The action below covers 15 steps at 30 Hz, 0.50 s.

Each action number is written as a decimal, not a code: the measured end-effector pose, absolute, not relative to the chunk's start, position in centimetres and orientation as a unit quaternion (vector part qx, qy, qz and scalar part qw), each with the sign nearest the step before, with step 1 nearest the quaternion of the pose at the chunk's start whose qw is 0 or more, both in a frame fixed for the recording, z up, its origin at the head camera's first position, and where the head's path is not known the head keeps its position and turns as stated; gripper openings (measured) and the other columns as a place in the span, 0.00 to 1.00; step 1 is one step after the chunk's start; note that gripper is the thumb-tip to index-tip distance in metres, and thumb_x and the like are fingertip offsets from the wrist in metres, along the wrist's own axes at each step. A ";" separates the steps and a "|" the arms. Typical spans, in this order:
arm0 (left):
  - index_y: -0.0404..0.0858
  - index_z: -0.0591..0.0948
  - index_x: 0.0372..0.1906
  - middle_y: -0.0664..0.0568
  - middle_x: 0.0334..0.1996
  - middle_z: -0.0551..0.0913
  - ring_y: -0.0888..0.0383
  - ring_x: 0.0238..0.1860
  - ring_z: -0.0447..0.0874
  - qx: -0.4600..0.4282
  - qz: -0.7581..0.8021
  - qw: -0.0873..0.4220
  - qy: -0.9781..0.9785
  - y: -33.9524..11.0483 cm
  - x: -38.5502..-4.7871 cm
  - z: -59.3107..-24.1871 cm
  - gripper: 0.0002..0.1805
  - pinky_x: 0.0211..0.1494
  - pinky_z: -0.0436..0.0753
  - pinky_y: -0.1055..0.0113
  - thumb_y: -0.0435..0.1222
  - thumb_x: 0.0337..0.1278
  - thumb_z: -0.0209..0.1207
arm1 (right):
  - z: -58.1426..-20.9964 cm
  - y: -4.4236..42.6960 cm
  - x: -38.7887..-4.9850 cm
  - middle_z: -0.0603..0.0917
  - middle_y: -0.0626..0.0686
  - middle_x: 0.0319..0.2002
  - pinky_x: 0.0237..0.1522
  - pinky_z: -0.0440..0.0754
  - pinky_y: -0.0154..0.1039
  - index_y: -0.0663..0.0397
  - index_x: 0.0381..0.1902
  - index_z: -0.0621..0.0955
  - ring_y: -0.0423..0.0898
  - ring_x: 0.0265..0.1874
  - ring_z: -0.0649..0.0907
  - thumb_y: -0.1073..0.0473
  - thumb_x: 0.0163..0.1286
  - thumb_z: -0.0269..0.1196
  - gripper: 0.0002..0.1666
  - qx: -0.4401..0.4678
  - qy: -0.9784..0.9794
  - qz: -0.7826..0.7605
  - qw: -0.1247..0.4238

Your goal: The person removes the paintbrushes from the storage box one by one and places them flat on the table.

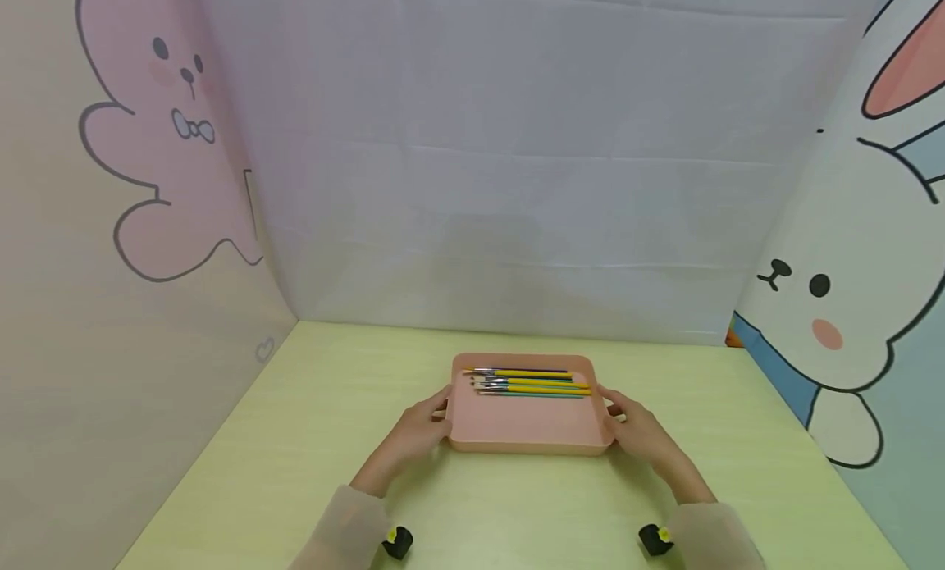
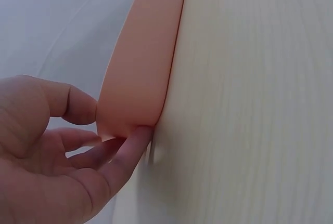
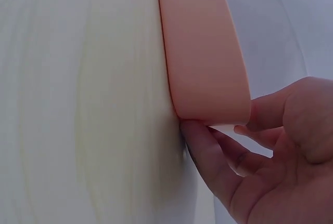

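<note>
A pink rectangular tray lies on the light wooden tabletop, or very close to it. Several paintbrushes with yellow, teal and dark handles lie side by side across its far half, bristles toward the left. At the tray's left end, my left hand holds the side wall, thumb near the rim and fingertips low by the bottom edge. The right hand grips the opposite end in the same way. Both wrist views show the tray wall close up, with fingertips touching its corner; the brushes are out of sight there.
The pale yellow-green table reaches back to a white cloth wall. Side panels carry a cartoon pink bear on the left and a white rabbit on the right. Small black objects sit by both sleeves.
</note>
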<state>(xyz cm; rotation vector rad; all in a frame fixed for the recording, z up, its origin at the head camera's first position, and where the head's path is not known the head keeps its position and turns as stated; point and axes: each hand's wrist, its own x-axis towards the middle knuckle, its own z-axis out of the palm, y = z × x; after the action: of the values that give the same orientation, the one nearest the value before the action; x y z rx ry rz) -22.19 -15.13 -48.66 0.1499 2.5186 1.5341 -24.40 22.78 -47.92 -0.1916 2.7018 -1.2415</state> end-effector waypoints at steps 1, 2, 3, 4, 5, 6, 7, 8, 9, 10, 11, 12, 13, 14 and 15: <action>0.38 0.60 0.85 0.37 0.73 0.75 0.42 0.69 0.78 0.047 0.522 0.095 0.846 -15.3 -22.1 -48.6 0.41 0.53 0.83 0.58 0.29 0.67 0.55 | -47.9 22.6 -24.4 0.80 0.69 0.58 0.36 0.79 0.41 0.64 0.81 0.65 0.48 0.36 0.82 0.66 0.78 0.56 0.35 -0.066 0.903 -0.417 0.080; 0.38 0.61 0.85 0.36 0.73 0.75 0.41 0.69 0.78 0.044 0.526 0.097 0.844 -15.5 -22.1 -48.6 0.41 0.54 0.84 0.57 0.29 0.67 0.56 | -47.9 22.3 -24.3 0.80 0.69 0.57 0.35 0.79 0.41 0.64 0.80 0.66 0.48 0.34 0.82 0.67 0.77 0.57 0.35 -0.068 0.902 -0.419 0.078; 0.39 0.61 0.84 0.36 0.73 0.75 0.41 0.69 0.78 0.040 0.530 0.098 0.842 -15.7 -22.0 -48.6 0.41 0.56 0.84 0.56 0.29 0.67 0.56 | -47.9 22.1 -24.2 0.81 0.69 0.56 0.35 0.79 0.40 0.65 0.80 0.66 0.47 0.33 0.82 0.67 0.77 0.57 0.35 -0.071 0.902 -0.419 0.077; 0.39 0.61 0.85 0.36 0.73 0.74 0.41 0.69 0.78 0.037 0.533 0.099 0.839 -15.9 -21.9 -48.6 0.41 0.57 0.85 0.55 0.29 0.68 0.56 | -47.9 21.9 -24.2 0.81 0.69 0.56 0.34 0.79 0.40 0.65 0.80 0.66 0.47 0.32 0.82 0.67 0.77 0.57 0.35 -0.074 0.901 -0.420 0.075; 0.39 0.61 0.84 0.36 0.73 0.74 0.41 0.69 0.78 0.034 0.536 0.101 0.837 -16.1 -21.9 -48.6 0.40 0.58 0.85 0.54 0.29 0.68 0.56 | -47.8 21.7 -24.1 0.82 0.69 0.55 0.34 0.80 0.40 0.66 0.79 0.67 0.47 0.32 0.82 0.68 0.77 0.58 0.35 -0.077 0.901 -0.420 0.074; 0.39 0.61 0.84 0.36 0.73 0.74 0.41 0.69 0.78 0.031 0.539 0.103 0.836 -16.2 -21.8 -48.6 0.40 0.59 0.85 0.53 0.29 0.68 0.56 | -47.8 21.5 -24.0 0.82 0.69 0.55 0.33 0.80 0.39 0.66 0.79 0.67 0.47 0.31 0.82 0.68 0.76 0.58 0.35 -0.077 0.902 -0.419 0.073; 0.40 0.61 0.84 0.36 0.72 0.75 0.41 0.69 0.78 0.029 0.538 0.102 0.836 -16.4 -21.7 -48.6 0.40 0.60 0.84 0.52 0.29 0.68 0.56 | -47.7 21.3 -23.8 0.82 0.69 0.54 0.33 0.80 0.39 0.66 0.79 0.68 0.47 0.31 0.82 0.68 0.76 0.59 0.35 -0.077 0.902 -0.418 0.071; 0.40 0.62 0.84 0.37 0.72 0.75 0.41 0.68 0.78 0.027 0.536 0.102 0.837 -16.5 -21.7 -48.6 0.40 0.60 0.84 0.52 0.29 0.69 0.56 | -47.6 21.1 -23.7 0.83 0.69 0.54 0.32 0.81 0.39 0.67 0.78 0.68 0.47 0.31 0.83 0.69 0.76 0.59 0.35 -0.078 0.903 -0.417 0.070; 0.40 0.62 0.84 0.38 0.71 0.76 0.42 0.68 0.78 0.026 0.534 0.102 0.839 -16.6 -21.6 -48.5 0.40 0.60 0.84 0.51 0.30 0.69 0.57 | -47.6 21.0 -23.6 0.83 0.69 0.53 0.32 0.81 0.39 0.67 0.78 0.68 0.47 0.31 0.83 0.69 0.75 0.59 0.35 -0.080 0.904 -0.415 0.069; 0.41 0.62 0.84 0.38 0.71 0.76 0.42 0.68 0.78 0.023 0.533 0.102 0.840 -16.8 -21.5 -48.5 0.40 0.61 0.84 0.51 0.30 0.69 0.57 | -47.6 20.8 -23.6 0.83 0.69 0.53 0.32 0.81 0.39 0.68 0.78 0.68 0.47 0.31 0.84 0.69 0.75 0.59 0.35 -0.080 0.904 -0.414 0.068; 0.41 0.62 0.84 0.39 0.71 0.76 0.43 0.67 0.78 0.021 0.532 0.102 0.840 -16.9 -21.5 -48.5 0.40 0.61 0.84 0.51 0.30 0.69 0.57 | -47.5 20.7 -23.5 0.83 0.69 0.53 0.32 0.81 0.39 0.67 0.78 0.68 0.46 0.32 0.84 0.69 0.75 0.59 0.35 -0.078 0.905 -0.412 0.067; 0.42 0.62 0.84 0.39 0.71 0.76 0.43 0.67 0.78 0.019 0.532 0.102 0.840 -17.0 -21.4 -48.5 0.40 0.61 0.84 0.51 0.31 0.69 0.57 | -47.5 20.5 -23.4 0.83 0.68 0.53 0.32 0.82 0.39 0.67 0.78 0.68 0.46 0.32 0.84 0.69 0.75 0.59 0.35 -0.077 0.906 -0.411 0.067; 0.42 0.63 0.84 0.39 0.71 0.76 0.43 0.67 0.79 0.017 0.533 0.101 0.840 -17.1 -21.3 -48.5 0.40 0.61 0.84 0.51 0.30 0.69 0.57 | -47.5 20.4 -23.3 0.83 0.68 0.52 0.32 0.82 0.39 0.67 0.78 0.68 0.46 0.33 0.84 0.70 0.75 0.59 0.35 -0.078 0.906 -0.410 0.067; 0.42 0.63 0.84 0.38 0.71 0.76 0.43 0.67 0.79 0.014 0.535 0.102 0.838 -17.1 -21.2 -48.5 0.39 0.60 0.84 0.51 0.30 0.69 0.57 | -47.5 20.3 -23.2 0.84 0.68 0.52 0.32 0.82 0.39 0.68 0.78 0.68 0.46 0.33 0.85 0.70 0.75 0.59 0.35 -0.078 0.908 -0.406 0.067; 0.42 0.63 0.84 0.38 0.71 0.75 0.42 0.67 0.78 0.012 0.537 0.102 0.838 -17.2 -21.2 -48.5 0.39 0.60 0.85 0.52 0.30 0.69 0.57 | -47.4 20.2 -23.1 0.84 0.68 0.52 0.32 0.82 0.38 0.67 0.78 0.69 0.46 0.33 0.85 0.70 0.75 0.60 0.35 -0.078 0.909 -0.405 0.066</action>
<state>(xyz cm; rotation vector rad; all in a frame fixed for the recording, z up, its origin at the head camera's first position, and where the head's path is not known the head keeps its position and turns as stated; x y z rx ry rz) -21.16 -17.23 -48.52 0.0365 2.4735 1.5847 -23.08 20.18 -47.44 -0.2339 2.7402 -1.2200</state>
